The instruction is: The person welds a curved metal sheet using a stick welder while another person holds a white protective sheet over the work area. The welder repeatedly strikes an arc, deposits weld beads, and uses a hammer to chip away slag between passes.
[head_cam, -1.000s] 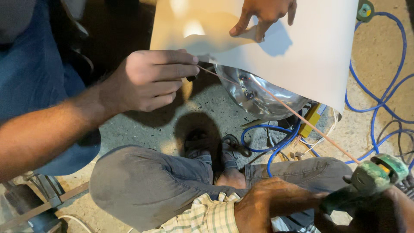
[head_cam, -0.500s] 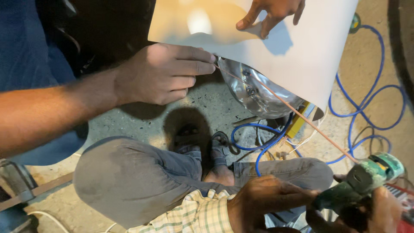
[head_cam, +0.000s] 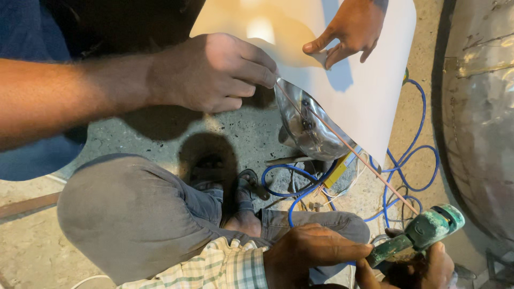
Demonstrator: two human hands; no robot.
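My right hand (head_cam: 423, 267) grips a green-handled tool (head_cam: 423, 230) at the bottom right. My left hand (head_cam: 313, 250), in a checked sleeve, closes its fingers on the tool's lower end. A thin copper-coloured rod (head_cam: 364, 160) runs from the tool up and left to a shiny curved metal piece (head_cam: 300, 128). There a co-worker's hand (head_cam: 214, 72) pinches the rod's far end. Another person's hand (head_cam: 348, 29) holds a white sheet (head_cam: 369, 96) over the metal piece, hiding its upper part.
My grey-trousered knee (head_cam: 134, 214) and sandalled foot (head_cam: 243, 198) rest on the concrete floor (head_cam: 160, 134). Loops of blue hose (head_cam: 412, 160) and a yellow object (head_cam: 337, 168) lie under the rod. A large dull metal vessel (head_cam: 482, 118) fills the right edge.
The co-worker's hand has slid right along the rod to the shiny metal piece. The view has shifted, bringing the metal vessel in on the right. My hands keep their hold on the tool.
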